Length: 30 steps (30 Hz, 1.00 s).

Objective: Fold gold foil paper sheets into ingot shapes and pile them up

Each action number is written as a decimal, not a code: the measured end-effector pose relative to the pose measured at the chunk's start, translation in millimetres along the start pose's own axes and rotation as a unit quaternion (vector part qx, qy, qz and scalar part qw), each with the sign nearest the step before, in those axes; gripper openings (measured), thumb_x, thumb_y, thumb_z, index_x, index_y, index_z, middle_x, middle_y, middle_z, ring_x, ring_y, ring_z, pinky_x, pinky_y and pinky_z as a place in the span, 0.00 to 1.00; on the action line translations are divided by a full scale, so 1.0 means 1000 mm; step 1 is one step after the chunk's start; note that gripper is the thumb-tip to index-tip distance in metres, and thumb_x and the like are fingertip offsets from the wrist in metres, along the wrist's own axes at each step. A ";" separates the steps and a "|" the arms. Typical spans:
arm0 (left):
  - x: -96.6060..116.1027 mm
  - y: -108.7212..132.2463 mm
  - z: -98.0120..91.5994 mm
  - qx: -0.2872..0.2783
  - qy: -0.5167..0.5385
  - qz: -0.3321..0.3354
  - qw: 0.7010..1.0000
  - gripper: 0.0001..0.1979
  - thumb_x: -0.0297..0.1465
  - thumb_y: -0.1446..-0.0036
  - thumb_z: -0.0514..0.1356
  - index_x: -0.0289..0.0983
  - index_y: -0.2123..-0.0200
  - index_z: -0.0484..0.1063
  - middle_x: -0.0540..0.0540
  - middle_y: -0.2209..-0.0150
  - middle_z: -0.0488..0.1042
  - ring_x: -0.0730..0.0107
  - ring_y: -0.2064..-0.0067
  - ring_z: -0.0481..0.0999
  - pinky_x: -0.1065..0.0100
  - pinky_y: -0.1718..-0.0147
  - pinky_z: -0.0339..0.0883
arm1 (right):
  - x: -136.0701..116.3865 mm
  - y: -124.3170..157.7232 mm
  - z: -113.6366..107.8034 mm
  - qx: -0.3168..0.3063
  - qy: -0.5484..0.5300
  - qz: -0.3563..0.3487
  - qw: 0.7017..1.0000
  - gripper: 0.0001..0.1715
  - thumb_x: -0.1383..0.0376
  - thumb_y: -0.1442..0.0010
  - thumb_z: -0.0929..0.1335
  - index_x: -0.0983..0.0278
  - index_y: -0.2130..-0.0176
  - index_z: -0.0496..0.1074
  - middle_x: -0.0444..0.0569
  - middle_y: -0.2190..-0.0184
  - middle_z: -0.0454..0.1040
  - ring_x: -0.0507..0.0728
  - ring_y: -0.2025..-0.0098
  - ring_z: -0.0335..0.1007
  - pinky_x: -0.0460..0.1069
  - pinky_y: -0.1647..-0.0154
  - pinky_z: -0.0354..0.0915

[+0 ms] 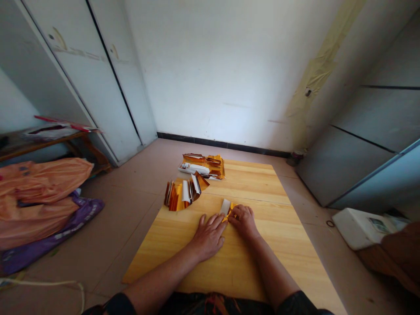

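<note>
On the wooden table (262,245) my two hands meet over a small gold-and-white paper piece (227,208). My left hand (208,236) lies flat with fingers stretched toward the paper, pressing its near edge. My right hand (243,219) is curled, its fingertips pinching the paper's gold side. A fanned pile of folded gold papers (183,194) lies just beyond my left hand. Farther back, at the table's far left corner, sits a stack of gold and white sheets (204,166).
Orange and purple bags (42,197) lie on the floor at left, below a low wooden shelf (42,142). A white box (361,227) rests on the floor at right, next to grey cabinets (367,144). White closet doors (98,78) stand at back left.
</note>
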<state>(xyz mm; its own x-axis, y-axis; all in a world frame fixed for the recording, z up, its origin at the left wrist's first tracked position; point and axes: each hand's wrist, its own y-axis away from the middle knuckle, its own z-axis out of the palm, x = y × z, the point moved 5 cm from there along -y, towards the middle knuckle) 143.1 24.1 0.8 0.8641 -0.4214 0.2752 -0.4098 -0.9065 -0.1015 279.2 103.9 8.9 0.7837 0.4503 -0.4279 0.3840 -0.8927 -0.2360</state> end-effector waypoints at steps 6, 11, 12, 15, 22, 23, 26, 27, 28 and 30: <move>0.001 0.000 0.002 0.002 -0.001 -0.003 1.000 0.26 0.35 0.40 0.50 0.44 0.39 0.53 0.44 0.35 0.52 0.54 0.37 0.51 0.40 0.42 0.42 | 0.001 -0.001 0.001 0.004 -0.015 0.012 1.000 0.04 0.66 0.47 0.68 0.61 0.74 0.71 0.43 0.69 0.71 0.53 0.64 0.63 0.49 0.55 0.50; 0.001 0.000 0.001 0.004 0.006 -0.008 1.000 0.26 0.34 0.40 0.50 0.43 0.39 0.53 0.43 0.35 0.52 0.54 0.37 0.51 0.39 0.42 0.41 | 0.000 -0.002 -0.001 0.003 -0.023 0.026 0.999 0.04 0.66 0.48 0.68 0.62 0.75 0.70 0.43 0.70 0.71 0.53 0.64 0.63 0.49 0.55 0.51; 0.002 0.000 0.001 0.005 0.007 -0.007 1.000 0.26 0.34 0.40 0.50 0.43 0.39 0.53 0.43 0.35 0.52 0.54 0.37 0.51 0.39 0.42 0.41 | -0.001 -0.002 -0.001 0.004 -0.021 0.026 0.999 0.04 0.66 0.48 0.68 0.61 0.74 0.70 0.43 0.70 0.71 0.53 0.64 0.64 0.49 0.55 0.51; 0.002 0.001 0.000 0.008 0.005 -0.005 1.000 0.26 0.35 0.40 0.50 0.43 0.38 0.52 0.43 0.35 0.52 0.55 0.37 0.51 0.39 0.42 0.41 | -0.002 -0.001 -0.001 0.003 -0.015 0.025 1.000 0.03 0.67 0.48 0.68 0.61 0.74 0.71 0.43 0.69 0.71 0.53 0.64 0.64 0.49 0.55 0.51; 0.002 0.003 0.000 0.010 -0.014 0.014 1.000 0.24 0.34 0.39 0.50 0.48 0.39 0.54 0.45 0.35 0.51 0.53 0.37 0.51 0.39 0.43 0.43 | -0.004 0.000 -0.002 0.007 -0.005 0.025 1.000 0.05 0.69 0.48 0.67 0.61 0.75 0.70 0.43 0.69 0.71 0.53 0.64 0.63 0.49 0.55 0.51; 0.002 0.003 0.001 0.013 -0.017 0.015 1.000 0.24 0.34 0.39 0.51 0.47 0.40 0.55 0.44 0.35 0.51 0.53 0.37 0.51 0.39 0.42 0.43 | -0.004 0.000 -0.001 0.009 -0.003 0.022 1.000 0.05 0.69 0.48 0.67 0.61 0.75 0.70 0.43 0.69 0.71 0.53 0.64 0.63 0.49 0.55 0.51; 0.002 0.003 0.001 0.023 -0.023 0.014 0.999 0.24 0.33 0.40 0.51 0.46 0.40 0.57 0.44 0.35 0.51 0.53 0.37 0.51 0.40 0.42 0.43 | -0.003 0.001 0.001 0.014 0.000 0.012 1.000 0.05 0.69 0.48 0.67 0.62 0.74 0.71 0.44 0.69 0.71 0.53 0.65 0.63 0.48 0.56 0.51; 0.002 0.003 0.001 0.024 -0.023 0.013 0.999 0.24 0.33 0.40 0.51 0.45 0.40 0.57 0.44 0.35 0.52 0.54 0.37 0.51 0.40 0.42 0.43 | -0.003 0.001 0.001 0.017 0.001 0.011 1.000 0.05 0.69 0.48 0.67 0.62 0.74 0.70 0.44 0.69 0.70 0.53 0.65 0.62 0.48 0.56 0.51; 0.002 0.003 0.001 0.024 -0.022 0.012 0.999 0.24 0.33 0.40 0.51 0.45 0.40 0.56 0.44 0.35 0.51 0.54 0.37 0.51 0.41 0.42 0.43 | -0.003 0.001 0.002 0.019 0.003 0.011 1.000 0.04 0.69 0.48 0.67 0.62 0.74 0.70 0.44 0.69 0.70 0.53 0.65 0.62 0.48 0.56 0.51; 0.002 0.003 0.001 0.019 -0.016 0.011 1.000 0.24 0.34 0.39 0.50 0.44 0.40 0.55 0.44 0.35 0.51 0.55 0.36 0.51 0.40 0.42 0.42 | -0.002 0.002 0.002 0.022 0.006 0.013 1.000 0.04 0.69 0.48 0.67 0.62 0.74 0.70 0.44 0.69 0.70 0.53 0.65 0.62 0.48 0.55 0.51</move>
<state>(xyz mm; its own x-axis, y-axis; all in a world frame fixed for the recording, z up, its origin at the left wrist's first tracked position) 144.0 20.7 0.2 0.8641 -0.4413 0.2419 -0.4178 -0.8970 -0.1442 276.9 101.5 7.5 0.7985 0.4268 -0.4245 0.3419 -0.9020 -0.2638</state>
